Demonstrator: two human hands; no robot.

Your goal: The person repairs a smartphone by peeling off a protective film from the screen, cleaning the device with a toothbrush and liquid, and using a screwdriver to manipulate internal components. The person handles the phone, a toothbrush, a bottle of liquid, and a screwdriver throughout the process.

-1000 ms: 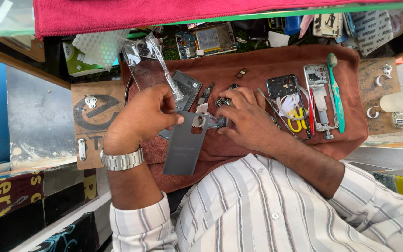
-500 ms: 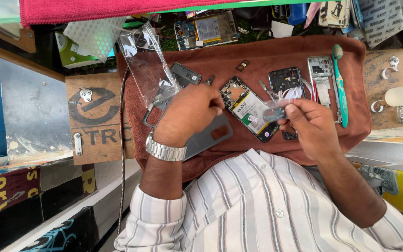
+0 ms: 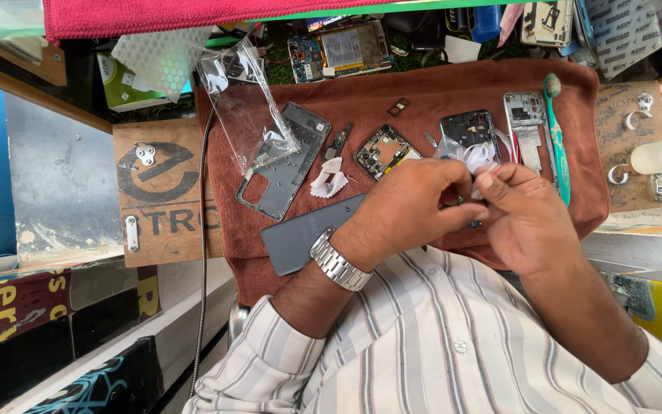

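Observation:
My left hand (image 3: 408, 211), with a metal watch on its wrist, and my right hand (image 3: 530, 222) meet fingertip to fingertip over a brown cloth mat (image 3: 423, 92). Between the fingers both pinch a small whitish, crumpled scrap (image 3: 475, 162); what else is in the pinch is hidden. Just beyond the fingers lies an opened phone (image 3: 467, 129) with its insides showing. Left of it rests a phone circuit board assembly (image 3: 381, 149). A grey phone back cover (image 3: 300, 234) lies under my left forearm.
A grey phone frame (image 3: 285, 161), a clear plastic bag (image 3: 243, 107) and a crumpled white tissue (image 3: 329, 180) lie on the mat's left. A green toothbrush (image 3: 557, 138) and a metal phone part (image 3: 526, 123) lie right. A wooden block (image 3: 162, 192) sits left.
My left hand let go of the circuit board assembly, which now lies on the mat. Both hands came together further right, pinching the whitish scrap.

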